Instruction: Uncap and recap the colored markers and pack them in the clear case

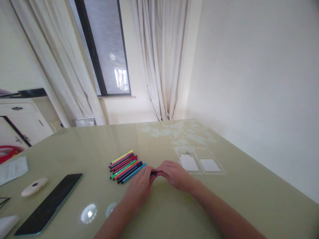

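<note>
Between my two hands is a dark marker pen point(153, 174), its ends mostly covered by my fingers. My left hand point(141, 180) is closed on its left part, beside the row of pens. My right hand point(173, 173) pinches the right part with bent fingers. Several coloured felt-tip markers point(127, 166) lie side by side just left of my left hand, in yellow, pink, red, green, orange and blues. Right of my right hand lies an opened clear plastic case point(202, 162) with white paper pieces in both halves.
On the left of the glossy table point(104, 142) lie a black tablet point(51, 202), a white computer mouse point(34, 187), a pale packet point(13, 170) and a white object point(7, 226) at the corner. A wall point(261, 83) runs along the right edge.
</note>
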{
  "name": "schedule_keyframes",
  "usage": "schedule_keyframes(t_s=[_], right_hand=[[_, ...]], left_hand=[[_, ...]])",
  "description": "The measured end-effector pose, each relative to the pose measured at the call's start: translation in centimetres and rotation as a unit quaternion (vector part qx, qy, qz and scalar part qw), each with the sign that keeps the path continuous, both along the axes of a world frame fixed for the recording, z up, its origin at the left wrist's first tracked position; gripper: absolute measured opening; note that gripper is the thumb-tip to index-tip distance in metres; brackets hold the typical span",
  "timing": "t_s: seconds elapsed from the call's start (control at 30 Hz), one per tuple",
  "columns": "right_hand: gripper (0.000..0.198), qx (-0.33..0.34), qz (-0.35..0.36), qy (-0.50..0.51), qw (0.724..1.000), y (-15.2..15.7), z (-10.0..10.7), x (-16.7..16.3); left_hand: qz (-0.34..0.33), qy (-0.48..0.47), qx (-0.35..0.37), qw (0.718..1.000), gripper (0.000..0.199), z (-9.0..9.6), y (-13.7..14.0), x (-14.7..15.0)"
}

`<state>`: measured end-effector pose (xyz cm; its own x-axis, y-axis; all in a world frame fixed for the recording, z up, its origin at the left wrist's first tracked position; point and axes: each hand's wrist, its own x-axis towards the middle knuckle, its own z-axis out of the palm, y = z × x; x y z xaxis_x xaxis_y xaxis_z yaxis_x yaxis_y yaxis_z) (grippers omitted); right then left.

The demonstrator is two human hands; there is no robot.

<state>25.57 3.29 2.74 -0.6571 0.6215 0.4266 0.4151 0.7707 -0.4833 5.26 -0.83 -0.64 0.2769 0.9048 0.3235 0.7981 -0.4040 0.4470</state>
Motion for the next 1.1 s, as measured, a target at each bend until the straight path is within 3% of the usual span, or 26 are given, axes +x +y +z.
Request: schedule_keyframes(t_s=[0.07, 0.13, 0.23, 0.4, 0.53, 0.8, 1.1], right_hand=[[0.033, -0.029, -0.043, 0.063, 0.997, 1.2, 0.5, 2.1], [0.033, -0.025, -0.156, 0.143, 0.977, 2.7, 0.8, 4.3], [0.030, 0.011, -0.237, 0.161, 0.958, 4.0, 0.5, 6.0], [0.022, 0.064, -0.174, -0.020, 0.983, 3.6, -1.0, 3.1], [0.020, 0.099, -0.171, -0.134, 0.971, 4.4, -0.5, 0.0], [0.019, 0.054, -0.224, -0.230, 0.945, 7.3, -0.5, -2.3], [0.019, 0.049, -0.258, -0.259, 0.929, 4.5, -0.9, -0.1]], left_hand=[[0.029, 0.023, -0.028, 0.999, 0.015, 0.3, 0.4, -0.7], [0.067, 0.016, -0.045, 0.997, 0.016, 0.7, 0.8, -1.3], [0.040, 0.008, -0.025, 0.999, 0.015, 1.1, 0.7, -1.4], [-0.037, 0.067, -0.030, 0.997, 0.011, 0.7, -0.3, 0.7], [-0.034, 0.040, -0.050, 0.997, 0.009, 0.6, -0.6, 1.1], [-0.047, 0.012, -0.057, 0.997, 0.008, 0.8, -0.3, 0.6], [0.021, 0.049, -0.044, 0.998, 0.014, 2.1, -0.5, -1.3]])
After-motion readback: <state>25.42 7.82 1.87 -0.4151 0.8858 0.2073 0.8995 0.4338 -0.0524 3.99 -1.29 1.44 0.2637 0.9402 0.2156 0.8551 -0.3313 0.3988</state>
